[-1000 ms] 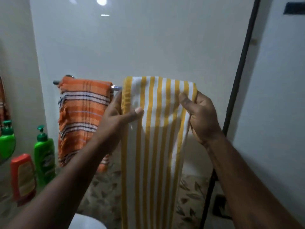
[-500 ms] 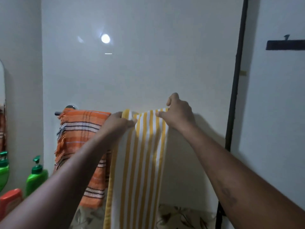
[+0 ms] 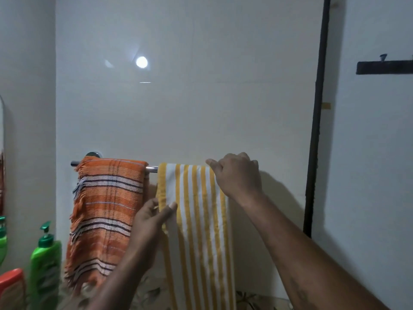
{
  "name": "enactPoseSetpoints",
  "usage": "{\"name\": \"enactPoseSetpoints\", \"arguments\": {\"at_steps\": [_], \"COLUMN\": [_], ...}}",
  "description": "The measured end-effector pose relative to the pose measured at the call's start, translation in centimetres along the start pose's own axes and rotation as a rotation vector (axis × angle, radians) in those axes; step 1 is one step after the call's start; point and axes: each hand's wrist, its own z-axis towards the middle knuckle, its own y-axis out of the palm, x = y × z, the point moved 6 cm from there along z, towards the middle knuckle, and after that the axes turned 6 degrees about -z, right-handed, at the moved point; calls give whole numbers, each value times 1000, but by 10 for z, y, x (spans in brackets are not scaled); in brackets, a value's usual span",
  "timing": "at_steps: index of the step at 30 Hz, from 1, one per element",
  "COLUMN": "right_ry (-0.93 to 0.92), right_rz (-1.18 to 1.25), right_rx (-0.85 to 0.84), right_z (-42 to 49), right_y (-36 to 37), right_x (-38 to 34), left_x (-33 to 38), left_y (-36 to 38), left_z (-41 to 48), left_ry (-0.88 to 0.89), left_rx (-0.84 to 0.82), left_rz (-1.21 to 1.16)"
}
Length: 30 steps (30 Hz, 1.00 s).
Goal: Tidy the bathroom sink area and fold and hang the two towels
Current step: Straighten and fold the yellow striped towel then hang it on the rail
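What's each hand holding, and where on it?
Both hold the yellow-striped towel: left hand pinches its left edge below the towel rail; right hand grips its top right at the rail.

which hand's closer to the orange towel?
Left. The left hand pinches the yellow striped towel at its left edge, just beside the orange towel; the right hand holds the striped towel's far top corner.

And the yellow-striped towel (image 3: pixel 196 220) is up and over the rail (image 3: pixel 152 168) now, no longer held out in front; the left hand (image 3: pixel 152 218) has dropped down to pinch its left edge; the right hand (image 3: pixel 237 175) has come to rest on top, curled over the fold.
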Motion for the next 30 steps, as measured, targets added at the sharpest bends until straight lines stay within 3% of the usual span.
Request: {"name": "enactPoseSetpoints", "arguments": {"at_steps": [3,5,6,8,9,11,14,17,19,21,25,27,30], "right_ry": [30,164,255,451,508,507,397,301,305,363,481,512,560], "right_rz": [156,326,434,654,746,864,907,789,741,781,858,864,862], "right_rx": [336,571,556,293,157,75,161,239,222,186,241,270,307], "right_z": [-29,-67,-83,-107,-116,-125,-110,-81,-60,-45,-38,-39,-44], "right_y": [-12,-9,0,33,48,61,41,10,-1,-2,2,2,1], "right_x": [5,16,21,25,24,20,14,12,11,11,9,6,7], "left_x": [1,8,12,19,23,32,52,77,96,100,71,35,-6], "left_y": [1,5,6,8,8,8,9,9,14,19,4,-7,-7], "left_z": [-6,-6,-6,-6,-6,-4,10,35,49,55,33,17,1], "left_ry": [-22,-22,-15,6,18,49,129,239,311,289,283,177,-19], "left_rx": [-27,-38,-42,-53,-58,-79,-96,10,63,3,-15,11,-76], "left_rz": [-22,-11,-4,-2,-9,-6,51,162,334,405,187,6,-58]}}
